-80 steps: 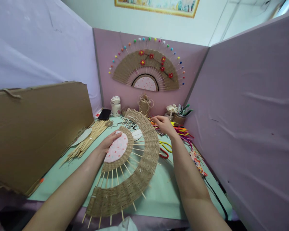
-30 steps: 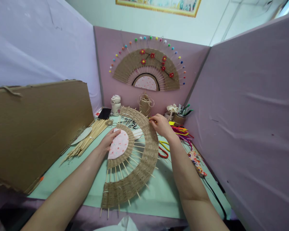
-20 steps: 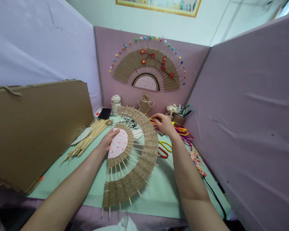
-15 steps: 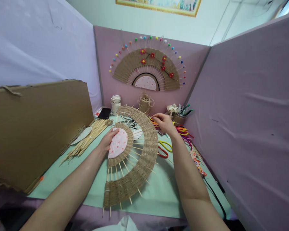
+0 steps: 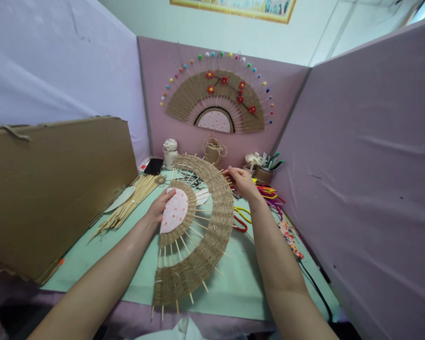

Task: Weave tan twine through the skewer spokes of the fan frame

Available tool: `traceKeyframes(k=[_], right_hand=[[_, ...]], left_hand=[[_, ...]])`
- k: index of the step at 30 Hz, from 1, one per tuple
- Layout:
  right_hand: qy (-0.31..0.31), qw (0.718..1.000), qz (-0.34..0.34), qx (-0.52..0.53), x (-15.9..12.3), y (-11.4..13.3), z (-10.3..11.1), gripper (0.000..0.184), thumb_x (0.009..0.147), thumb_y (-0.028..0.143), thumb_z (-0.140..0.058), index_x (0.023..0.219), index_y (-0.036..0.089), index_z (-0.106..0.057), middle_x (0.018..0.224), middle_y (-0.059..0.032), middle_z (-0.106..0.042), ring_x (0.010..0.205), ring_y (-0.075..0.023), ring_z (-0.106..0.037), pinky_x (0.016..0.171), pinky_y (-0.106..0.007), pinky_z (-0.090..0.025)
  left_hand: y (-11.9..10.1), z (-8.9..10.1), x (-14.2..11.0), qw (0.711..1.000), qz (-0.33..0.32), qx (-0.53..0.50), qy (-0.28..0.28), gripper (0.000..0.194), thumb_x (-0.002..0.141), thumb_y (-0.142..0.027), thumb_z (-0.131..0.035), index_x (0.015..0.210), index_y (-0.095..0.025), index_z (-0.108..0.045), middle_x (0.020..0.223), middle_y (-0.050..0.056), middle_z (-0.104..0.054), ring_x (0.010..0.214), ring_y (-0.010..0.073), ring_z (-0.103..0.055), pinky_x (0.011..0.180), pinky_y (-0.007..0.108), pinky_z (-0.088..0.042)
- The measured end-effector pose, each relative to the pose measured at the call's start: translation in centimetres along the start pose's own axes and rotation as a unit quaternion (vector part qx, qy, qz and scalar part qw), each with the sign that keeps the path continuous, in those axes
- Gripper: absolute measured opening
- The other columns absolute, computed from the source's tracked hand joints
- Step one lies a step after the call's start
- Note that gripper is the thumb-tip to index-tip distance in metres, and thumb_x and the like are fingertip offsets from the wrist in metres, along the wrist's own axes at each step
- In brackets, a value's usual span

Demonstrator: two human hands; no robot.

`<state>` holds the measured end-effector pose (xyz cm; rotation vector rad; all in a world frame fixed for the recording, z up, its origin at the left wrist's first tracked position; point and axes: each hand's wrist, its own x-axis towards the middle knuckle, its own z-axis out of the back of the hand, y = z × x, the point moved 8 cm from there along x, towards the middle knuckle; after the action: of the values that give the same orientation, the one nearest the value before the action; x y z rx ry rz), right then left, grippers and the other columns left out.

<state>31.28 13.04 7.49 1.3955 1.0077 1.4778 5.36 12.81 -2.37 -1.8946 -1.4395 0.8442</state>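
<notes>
A half-round woven fan (image 5: 217,212) of brown twine on thin bamboo sticks is held up over the table, its straight side to the left. My left hand (image 5: 159,206) grips its inner half-circle, thumb lying on the white piece with pink dots (image 5: 175,213) and the other fingers hidden behind. At the upper right of the outer rim, my right hand (image 5: 241,182) has its fingers closed on the edge, near the protruding stick ends. Exactly what the fingertips pinch there is too small to tell.
A finished-looking fan (image 5: 184,99) with pompoms and red flowers hangs on the back panel. Around the table stand a cardboard sheet (image 5: 56,189), bamboo sticks (image 5: 127,208), a phone (image 5: 153,166), a white jar (image 5: 170,153), twine roll (image 5: 213,152), tool holder (image 5: 264,175) and red scissors (image 5: 241,225).
My right hand has shifted slightly along the fan's rim, its fingers now lower around the edge. The fan has moved very slightly; my left hand keeps its grip.
</notes>
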Motion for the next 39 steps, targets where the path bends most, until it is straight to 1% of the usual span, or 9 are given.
traceKeyframes(k=[5,9,16,20,22,25,28,33,39], right_hand=[[0.002,1.000,0.011,0.018,-0.2,0.5,0.0,0.039,0.072,0.057,-0.060,0.075,0.019,-0.068,0.067,-0.0017,-0.066,0.059,-0.0138,-0.058,0.058,-0.026,-0.047],[-0.014,0.998,0.037,-0.038,-0.4,1.3,0.2,0.040,0.074,0.055,-0.057,0.075,0.017,-0.069,0.072,-0.0033,-0.067,0.065,-0.0143,-0.059,0.063,-0.026,-0.046],[-0.037,0.983,0.069,-0.164,-0.6,2.1,0.5,0.043,0.077,0.054,-0.054,0.079,0.014,-0.069,0.074,-0.0048,-0.068,0.066,-0.0146,-0.057,0.061,-0.024,-0.042],[-0.046,0.953,0.101,-0.282,-0.9,2.9,0.4,0.046,0.082,0.053,-0.046,0.076,0.013,-0.068,0.064,-0.0028,-0.063,0.058,-0.0130,-0.050,0.055,-0.024,-0.035],[-0.053,0.923,0.128,-0.360,-1.1,3.5,0.1,0.044,0.084,0.050,-0.044,0.073,0.014,-0.067,0.060,-0.0020,-0.060,0.056,-0.0127,-0.048,0.054,-0.024,-0.032],[-0.049,0.873,0.178,-0.451,-1.4,4.3,-0.8,0.038,0.087,0.043,-0.044,0.071,0.016,-0.065,0.066,-0.0038,-0.060,0.064,-0.0142,-0.050,0.060,-0.025,-0.033],[-0.036,0.840,0.200,-0.504,-1.5,4.4,-1.7,0.037,0.089,0.039,-0.042,0.071,0.016,-0.064,0.070,-0.0052,-0.058,0.070,-0.0156,-0.051,0.066,-0.026,-0.035],[-0.025,0.823,0.205,-0.528,-1.7,4.3,-2.1,0.037,0.091,0.037,-0.039,0.074,0.017,-0.065,0.075,-0.0062,-0.057,0.075,-0.0167,-0.052,0.069,-0.027,-0.037],[-0.021,0.832,0.199,-0.517,-1.8,4.8,-2.2,0.024,0.087,0.022,-0.043,0.091,0.017,-0.066,0.088,-0.0075,-0.063,0.084,-0.0173,-0.056,0.078,-0.028,-0.040]], left_hand=[[-0.1,-0.1,0.0,1.000,-0.007,-0.009,-0.002,0.011,0.076,-0.011,-0.062,0.077,-0.017,-0.053,0.061,-0.002,-0.063,0.052,0.0139,-0.063,0.054,0.026,-0.052],[-0.4,0.4,0.2,0.999,-0.026,-0.031,-0.022,0.013,0.074,-0.010,-0.063,0.077,-0.017,-0.053,0.063,-0.002,-0.064,0.054,0.0139,-0.064,0.057,0.027,-0.053],[-0.4,1.0,0.8,0.998,-0.053,-0.013,-0.028,0.018,0.070,-0.014,-0.068,0.079,-0.017,-0.053,0.063,-0.002,-0.063,0.056,0.0145,-0.064,0.058,0.028,-0.053],[-0.6,1.0,0.9,0.997,-0.078,0.002,-0.027,0.019,0.069,-0.015,-0.069,0.077,-0.017,-0.052,0.062,-0.003,-0.062,0.054,0.0132,-0.063,0.056,0.026,-0.052],[-0.7,0.9,0.8,0.996,-0.085,0.014,-0.025,0.020,0.068,-0.016,-0.070,0.076,-0.018,-0.052,0.061,-0.004,-0.061,0.054,0.0127,-0.062,0.055,0.025,-0.052],[-0.7,0.9,0.7,0.995,-0.088,0.025,-0.034,0.021,0.066,-0.017,-0.071,0.075,-0.018,-0.052,0.059,-0.004,-0.060,0.051,0.0121,-0.061,0.052,0.024,-0.051],[-0.8,1.0,0.6,0.994,-0.090,0.029,-0.046,0.022,0.066,-0.018,-0.072,0.074,-0.018,-0.052,0.059,-0.004,-0.060,0.051,0.0122,-0.060,0.052,0.023,-0.050],[-0.9,1.1,0.6,0.993,-0.098,0.029,-0.050,0.023,0.065,-0.018,-0.072,0.076,-0.019,-0.052,0.061,-0.004,-0.060,0.053,0.0125,-0.061,0.053,0.024,-0.051],[-1.2,1.1,0.4,0.991,-0.113,0.023,-0.060,0.026,0.062,-0.019,-0.074,0.074,-0.019,-0.051,0.062,-0.005,-0.061,0.054,0.0118,-0.060,0.055,0.024,-0.051]])
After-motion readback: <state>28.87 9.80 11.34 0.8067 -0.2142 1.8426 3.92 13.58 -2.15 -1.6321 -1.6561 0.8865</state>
